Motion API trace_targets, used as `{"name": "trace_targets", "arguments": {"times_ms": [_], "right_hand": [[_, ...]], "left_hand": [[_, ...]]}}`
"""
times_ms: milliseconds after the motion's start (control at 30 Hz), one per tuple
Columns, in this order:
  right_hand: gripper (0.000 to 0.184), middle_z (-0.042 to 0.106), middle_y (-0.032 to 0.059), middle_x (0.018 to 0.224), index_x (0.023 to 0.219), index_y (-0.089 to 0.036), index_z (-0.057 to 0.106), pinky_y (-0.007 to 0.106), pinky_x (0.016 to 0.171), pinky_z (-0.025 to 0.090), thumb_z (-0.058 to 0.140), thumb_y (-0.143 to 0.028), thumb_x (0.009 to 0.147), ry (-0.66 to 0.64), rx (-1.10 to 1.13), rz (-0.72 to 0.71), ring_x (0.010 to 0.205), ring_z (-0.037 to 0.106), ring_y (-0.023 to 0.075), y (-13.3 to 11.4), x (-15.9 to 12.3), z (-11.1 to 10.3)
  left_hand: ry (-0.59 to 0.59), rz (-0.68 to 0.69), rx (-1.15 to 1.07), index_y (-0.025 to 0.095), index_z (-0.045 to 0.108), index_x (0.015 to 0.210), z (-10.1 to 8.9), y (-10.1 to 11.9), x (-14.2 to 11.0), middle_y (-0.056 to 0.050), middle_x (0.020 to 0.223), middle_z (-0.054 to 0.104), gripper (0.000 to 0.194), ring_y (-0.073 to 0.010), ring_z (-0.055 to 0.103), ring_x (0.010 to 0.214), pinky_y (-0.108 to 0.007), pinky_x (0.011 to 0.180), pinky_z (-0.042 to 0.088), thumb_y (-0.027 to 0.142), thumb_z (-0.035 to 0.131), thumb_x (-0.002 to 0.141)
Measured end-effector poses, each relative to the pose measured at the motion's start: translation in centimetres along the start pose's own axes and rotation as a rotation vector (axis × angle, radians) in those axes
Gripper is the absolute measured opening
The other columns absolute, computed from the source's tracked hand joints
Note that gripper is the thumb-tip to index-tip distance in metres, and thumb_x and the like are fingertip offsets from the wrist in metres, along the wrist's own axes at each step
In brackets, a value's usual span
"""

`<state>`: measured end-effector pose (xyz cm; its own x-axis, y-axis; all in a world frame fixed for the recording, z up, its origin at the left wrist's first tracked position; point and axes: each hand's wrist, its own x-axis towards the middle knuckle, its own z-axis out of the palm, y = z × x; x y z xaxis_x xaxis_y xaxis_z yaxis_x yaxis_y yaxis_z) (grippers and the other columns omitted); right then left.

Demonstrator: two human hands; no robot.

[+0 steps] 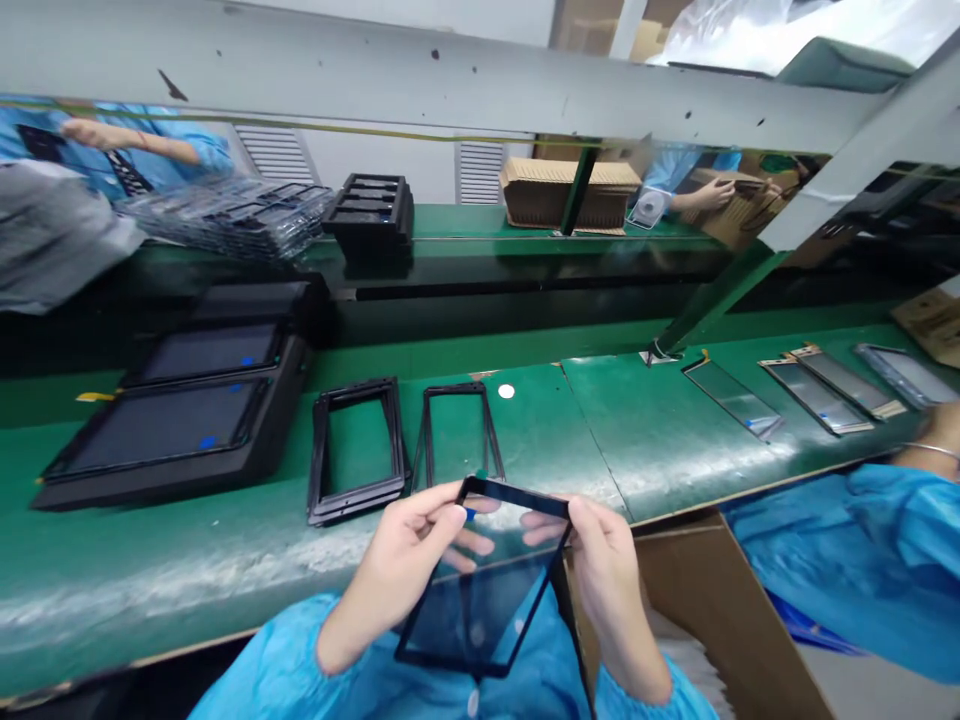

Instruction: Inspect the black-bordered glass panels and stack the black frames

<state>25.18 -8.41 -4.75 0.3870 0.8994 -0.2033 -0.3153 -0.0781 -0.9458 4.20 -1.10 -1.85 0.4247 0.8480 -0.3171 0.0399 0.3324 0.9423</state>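
Observation:
Between my two hands is a clear glass panel with a black border, tilted in front of my chest. My left hand pinches its upper left corner, beside a small blue tab. At the upper right corner, my right hand is closed on the edge. Fingers of both hands show through the glass. Just beyond the panel lie thin black frames, and left of them a stack of thicker black frames. A white round spot is on the green bench near them.
Black trays holding dark screens stand at left. Several glass panels lie at right, near a co-worker's blue sleeve. An open cardboard box is below the bench edge. A green post rises at right; a white beam crosses above.

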Motion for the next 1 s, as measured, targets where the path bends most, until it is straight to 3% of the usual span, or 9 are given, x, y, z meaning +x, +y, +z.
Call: {"name": "trace_targets", "arguments": {"times_ms": [133, 367, 500, 600, 667, 767, 833, 900, 1000], "right_hand": [[0.041, 0.083, 0.0096, 0.072, 0.083, -0.022, 0.085, 0.039, 0.061, 0.065, 0.072, -0.059, 0.093, -0.006, 0.009, -0.024, 0.061, 0.08, 0.0321, -0.1, -0.2, 0.3], [0.044, 0.081, 0.0042, 0.068, 0.077, -0.024, 0.085, 0.035, 0.072, 0.065, 0.063, -0.053, 0.101, 0.0, -0.181, -0.159, 0.067, 0.08, 0.0268, -1.0, -0.6, 0.7], [0.043, 0.082, 0.0038, 0.071, 0.078, -0.023, 0.085, 0.033, 0.072, 0.065, 0.061, -0.049, 0.103, -0.042, -0.21, -0.189, 0.067, 0.08, 0.0256, -1.8, -0.8, 0.7], [0.043, 0.083, 0.0029, 0.069, 0.086, -0.022, 0.086, 0.03, 0.066, 0.064, 0.055, -0.044, 0.106, -0.127, -0.299, -0.212, 0.061, 0.08, 0.023, -1.9, -1.1, 1.2], [0.032, 0.084, 0.003, 0.072, 0.087, -0.023, 0.087, 0.028, 0.064, 0.063, 0.062, -0.038, 0.102, -0.21, -0.385, -0.245, 0.063, 0.081, 0.0227, -1.6, -1.2, 1.7], [0.017, 0.086, 0.0018, 0.079, 0.084, -0.027, 0.088, 0.027, 0.069, 0.062, 0.073, -0.029, 0.094, -0.207, -0.47, -0.371, 0.07, 0.082, 0.0213, -0.8, -0.9, 1.6], [0.017, 0.087, 0.0036, 0.091, 0.093, -0.027, 0.088, 0.031, 0.085, 0.063, 0.071, -0.03, 0.096, -0.06, -0.495, -0.467, 0.085, 0.082, 0.0223, -0.5, -0.4, 0.2], [0.024, 0.086, 0.0084, 0.109, 0.107, -0.026, 0.086, 0.039, 0.103, 0.059, 0.065, -0.036, 0.101, 0.131, -0.489, -0.482, 0.106, 0.08, 0.0258, 0.0, 0.2, -2.1], [0.041, 0.085, 0.0131, 0.112, 0.112, -0.023, 0.084, 0.041, 0.093, 0.064, 0.055, -0.05, 0.106, 0.187, -0.366, -0.289, 0.103, 0.081, 0.0284, 0.9, 0.8, -5.2]], "left_hand": [[0.004, -0.008, -0.018, 0.014, 0.076, 0.119, 0.0, -0.1, 0.0, -0.02, 0.115, 0.084, 0.056, -0.0306, 0.084, 0.078, -0.036, 0.06, 0.07, 0.06, 0.079, 0.088], [0.073, -0.025, -0.068, 0.015, 0.079, 0.117, 0.3, -0.5, -0.2, -0.019, 0.114, 0.084, 0.051, -0.0278, 0.083, 0.072, -0.032, 0.055, 0.068, 0.057, 0.081, 0.088], [0.036, -0.017, -0.011, 0.015, 0.078, 0.123, -0.5, -0.7, -0.3, -0.02, 0.118, 0.083, 0.048, -0.0292, 0.084, 0.078, -0.035, 0.061, 0.069, 0.054, 0.073, 0.095], [-0.044, 0.157, 0.236, 0.023, 0.069, 0.144, -1.1, 0.1, -0.4, -0.016, 0.139, 0.076, 0.05, -0.0304, 0.08, 0.111, -0.037, 0.092, 0.066, 0.045, 0.07, 0.099], [-0.173, 0.272, 0.494, 0.032, 0.061, 0.154, -1.1, 0.8, -0.5, -0.009, 0.146, 0.073, 0.06, -0.0299, 0.075, 0.123, -0.036, 0.101, 0.061, 0.038, 0.074, 0.096], [-0.363, 0.259, 0.699, 0.035, 0.061, 0.154, -0.6, 1.2, -0.3, -0.004, 0.113, 0.085, 0.058, -0.0268, 0.082, 0.094, -0.031, 0.08, 0.064, 0.032, 0.07, 0.096], [-0.369, 0.142, 0.586, 0.031, 0.062, 0.152, -0.6, 0.8, -0.1, -0.005, 0.105, 0.086, 0.05, -0.0241, 0.082, 0.083, -0.027, 0.068, 0.062, 0.034, 0.062, 0.101], [-0.285, 0.01, 0.354, 0.027, 0.059, 0.15, -0.9, 0.2, 0.0, -0.01, 0.117, 0.084, 0.048, -0.0237, 0.082, 0.087, -0.025, 0.065, 0.062, 0.04, 0.06, 0.104], [-0.135, -0.049, 0.082, 0.022, 0.056, 0.144, -1.8, -0.6, -0.1, -0.016, 0.123, 0.082, 0.053, -0.0259, 0.083, 0.086, -0.028, 0.062, 0.064, 0.048, 0.067, 0.1]]}}
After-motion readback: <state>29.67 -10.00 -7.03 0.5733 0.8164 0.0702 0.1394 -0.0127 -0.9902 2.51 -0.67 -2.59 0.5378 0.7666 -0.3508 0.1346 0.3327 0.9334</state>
